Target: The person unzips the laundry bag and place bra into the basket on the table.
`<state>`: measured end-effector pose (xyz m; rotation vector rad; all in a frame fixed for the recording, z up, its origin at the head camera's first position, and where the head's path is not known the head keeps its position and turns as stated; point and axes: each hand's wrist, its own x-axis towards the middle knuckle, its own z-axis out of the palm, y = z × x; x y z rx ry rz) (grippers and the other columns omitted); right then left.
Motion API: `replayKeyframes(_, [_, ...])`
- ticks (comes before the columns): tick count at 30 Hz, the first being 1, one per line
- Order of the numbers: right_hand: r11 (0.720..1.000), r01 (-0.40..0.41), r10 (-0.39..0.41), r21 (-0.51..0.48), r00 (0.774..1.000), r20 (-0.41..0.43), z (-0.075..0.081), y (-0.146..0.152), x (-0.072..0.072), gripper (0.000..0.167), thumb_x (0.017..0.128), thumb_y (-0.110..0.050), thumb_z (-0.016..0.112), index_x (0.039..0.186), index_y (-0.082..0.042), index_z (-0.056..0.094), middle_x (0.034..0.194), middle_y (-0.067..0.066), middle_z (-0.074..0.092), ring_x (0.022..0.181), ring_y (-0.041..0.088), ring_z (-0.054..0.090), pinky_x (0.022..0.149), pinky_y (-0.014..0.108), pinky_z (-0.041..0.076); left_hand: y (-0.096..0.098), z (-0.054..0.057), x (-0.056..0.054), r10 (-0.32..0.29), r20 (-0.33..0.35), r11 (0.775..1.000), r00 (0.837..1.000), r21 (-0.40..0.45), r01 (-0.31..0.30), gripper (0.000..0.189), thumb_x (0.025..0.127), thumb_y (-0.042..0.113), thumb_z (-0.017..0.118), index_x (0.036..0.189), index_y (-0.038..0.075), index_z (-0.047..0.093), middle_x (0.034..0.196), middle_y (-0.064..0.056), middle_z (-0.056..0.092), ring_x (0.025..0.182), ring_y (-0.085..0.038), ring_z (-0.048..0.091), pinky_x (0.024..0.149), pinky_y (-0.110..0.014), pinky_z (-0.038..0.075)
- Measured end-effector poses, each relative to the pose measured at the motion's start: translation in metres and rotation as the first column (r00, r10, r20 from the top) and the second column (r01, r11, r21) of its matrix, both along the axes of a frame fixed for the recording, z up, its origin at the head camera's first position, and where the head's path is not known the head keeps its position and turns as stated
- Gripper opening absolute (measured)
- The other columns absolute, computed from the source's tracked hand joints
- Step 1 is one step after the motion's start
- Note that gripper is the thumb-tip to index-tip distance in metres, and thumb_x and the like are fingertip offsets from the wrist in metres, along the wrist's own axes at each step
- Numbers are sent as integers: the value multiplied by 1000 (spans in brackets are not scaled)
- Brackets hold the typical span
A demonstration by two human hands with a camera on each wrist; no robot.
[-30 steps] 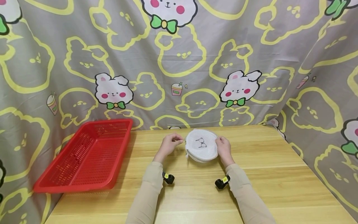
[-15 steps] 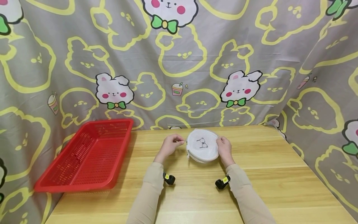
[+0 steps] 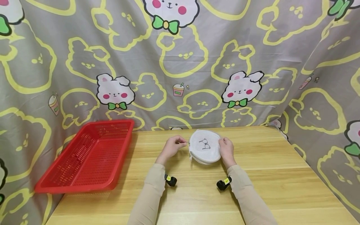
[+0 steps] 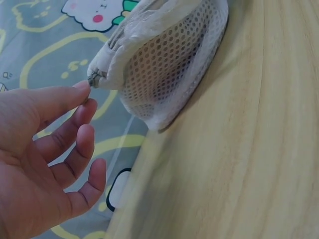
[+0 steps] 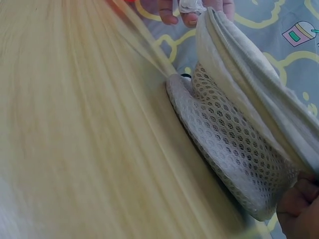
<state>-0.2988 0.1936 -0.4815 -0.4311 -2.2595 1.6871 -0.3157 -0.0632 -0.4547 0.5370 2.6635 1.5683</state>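
Note:
A round white mesh laundry bag (image 3: 207,152) with a small dark line drawing on its top is held between both hands over the table. My left hand (image 3: 170,149) pinches a small zipper pull (image 4: 93,79) at the bag's left side, its other fingers loosely bent below. The right hand (image 3: 226,150) grips the bag's opposite edge, thumb on top. In the right wrist view, the zipper band (image 5: 259,79) runs along the rim, and the mesh side wall (image 5: 224,124) sags inward in a fold. The bag's lower edge lies close over the wood.
A red perforated plastic basket (image 3: 121,156) stands on the left of the wooden table (image 3: 281,187). Behind the table hangs a grey curtain (image 3: 197,106) with yellow outlines and rabbit faces. Small black cameras (image 3: 223,183) are strapped at both wrists.
Both hands and the laundry bag have shifted slightly to the right. The left hand keeps its pinch and the right hand its grip. The basket has not moved.

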Motion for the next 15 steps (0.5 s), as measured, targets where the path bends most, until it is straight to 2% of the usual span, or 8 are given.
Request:
replayKeyframes(7, [997, -13, 14, -72, 1000, 18, 3, 0, 1, 26, 98, -14, 46, 104, 6, 62, 105, 22, 62, 83, 14, 52, 71, 19, 43, 5, -3, -1, 67, 8, 998, 998, 18, -67, 9, 90, 16, 69, 95, 8, 70, 92, -7, 71, 80, -13, 58, 74, -26, 47])
replayKeyframes(15, [996, -16, 17, -91, 1000, 10, 5, -2, 0, 23, 95, -13, 48, 99, 5, 61, 98, 18, 61, 78, 13, 52, 66, 18, 44, 7, -5, 0, 137, -11, 990, 991, 42, -136, 11, 91, 15, 67, 97, 7, 71, 94, -10, 70, 87, -19, 61, 81, -32, 50])
